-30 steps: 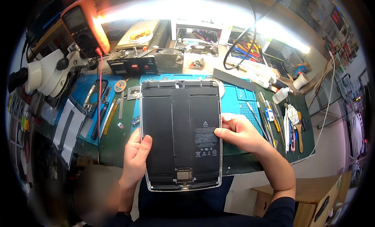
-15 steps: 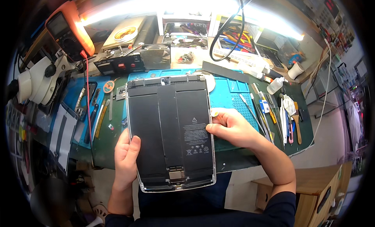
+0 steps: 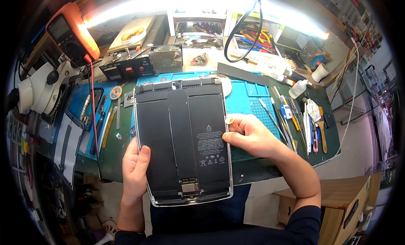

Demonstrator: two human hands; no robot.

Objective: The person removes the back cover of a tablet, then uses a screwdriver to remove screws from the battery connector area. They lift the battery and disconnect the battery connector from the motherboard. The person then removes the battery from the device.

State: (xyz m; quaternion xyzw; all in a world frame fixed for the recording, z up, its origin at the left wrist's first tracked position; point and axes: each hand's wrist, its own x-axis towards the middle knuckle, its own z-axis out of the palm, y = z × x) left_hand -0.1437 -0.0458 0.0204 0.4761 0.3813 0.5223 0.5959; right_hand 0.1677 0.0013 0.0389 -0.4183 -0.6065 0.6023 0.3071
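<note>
An opened tablet (image 3: 179,131) is held upright between my hands, its inside facing me. Black battery cells fill its silver frame, and a small metal-covered board sits near the bottom. My left hand (image 3: 136,167) is closed on the lower left edge, thumb in front. On the right edge, my right hand (image 3: 251,135) is closed with its thumb tip over the rim and its other fingers partly hidden. A small round yellowish-white thing (image 3: 230,119) shows at those fingers; its kind is unclear. Behind the tablet lies a blue work mat (image 3: 259,103).
Tweezers, pry tools and a brush (image 3: 322,135) lie at the right beside a white squeeze bottle (image 3: 298,89). An orange multimeter (image 3: 71,34) stands at the back left, near a white microscope (image 3: 36,87). A black cable (image 3: 226,47) hangs overhead. A wooden cabinet (image 3: 333,203) stands lower right.
The tablet and both hands have shifted very slightly left in the view. The small round thing at my right fingers has turned a little. Both holds stay the same.
</note>
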